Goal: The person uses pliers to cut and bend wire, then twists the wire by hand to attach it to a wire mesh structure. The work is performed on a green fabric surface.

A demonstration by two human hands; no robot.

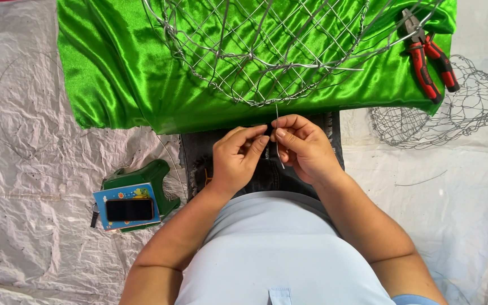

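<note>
Two bare hands meet at the centre of the frame, just below the edge of a green satin cloth [120,73]. Left hand [235,158] and right hand [303,148] both pinch a short, thin wire [278,135] that stands nearly upright between their fingertips. Above it, a wire mesh basket frame [255,51] rests on the cloth. Red-handled pliers [427,56] lie at upper right, beside a second mesh form [453,113]. At lower left sits a green stool [148,178] carrying a phone [130,209].
</note>
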